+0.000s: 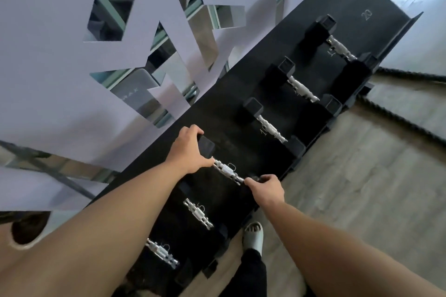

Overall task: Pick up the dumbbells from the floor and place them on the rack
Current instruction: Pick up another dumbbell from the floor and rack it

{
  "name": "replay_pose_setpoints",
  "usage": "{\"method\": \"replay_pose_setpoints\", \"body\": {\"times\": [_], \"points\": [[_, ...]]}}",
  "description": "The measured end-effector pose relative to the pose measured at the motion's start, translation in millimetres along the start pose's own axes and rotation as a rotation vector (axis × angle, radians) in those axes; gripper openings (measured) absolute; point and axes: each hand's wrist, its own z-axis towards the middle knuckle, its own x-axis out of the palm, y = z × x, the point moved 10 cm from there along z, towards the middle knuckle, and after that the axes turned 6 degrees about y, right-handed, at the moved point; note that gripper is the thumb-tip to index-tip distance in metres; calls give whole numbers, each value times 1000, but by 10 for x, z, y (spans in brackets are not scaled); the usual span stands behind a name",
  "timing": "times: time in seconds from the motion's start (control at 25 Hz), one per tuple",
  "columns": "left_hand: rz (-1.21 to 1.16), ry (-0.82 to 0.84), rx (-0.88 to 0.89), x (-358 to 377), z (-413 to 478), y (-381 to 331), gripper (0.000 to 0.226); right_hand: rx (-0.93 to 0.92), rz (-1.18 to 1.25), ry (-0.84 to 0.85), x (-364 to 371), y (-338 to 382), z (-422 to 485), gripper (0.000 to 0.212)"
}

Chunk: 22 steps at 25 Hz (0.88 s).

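Now seating the dumbbell [225, 169] in its slot on the rack [342, 17]: left hand [187, 149] clasping the far head, right hand [266, 188] pinching the near end. Lower both ends level (handle centred), then let go.

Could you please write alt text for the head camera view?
Both hands, left hand and right hand, grip the ends of a dumbbell on a black rack, with five other dumbbells alongside.
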Motion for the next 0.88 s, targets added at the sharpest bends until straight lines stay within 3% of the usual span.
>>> {"method": "replay_pose_setpoints", "body": {"times": [0.2, 0.28, 0.4, 0.52, 0.76, 0.88], "points": [[-11, 65, 18, 220, 507, 252, 90, -31, -176, -87, 221, 165, 155, 59], [-30, 101, 9, 389, 611, 293, 88, -143, -333, -76, 280, 236, 130, 57], [-37, 153, -9, 648, 665, 377, 85, -295, -706, 29, 460, 295, 116, 79], [-18, 167, 47, 770, 701, 366, 83, -279, -960, 187, 670, 209, 250, 104], [18, 194, 131, 832, 819, 110, 84, -248, -1016, 292, 659, 283, 539, 79], [45, 221, 153, 825, 794, 96, 81, -238, -1079, 344, 645, 156, 515, 92]]}}
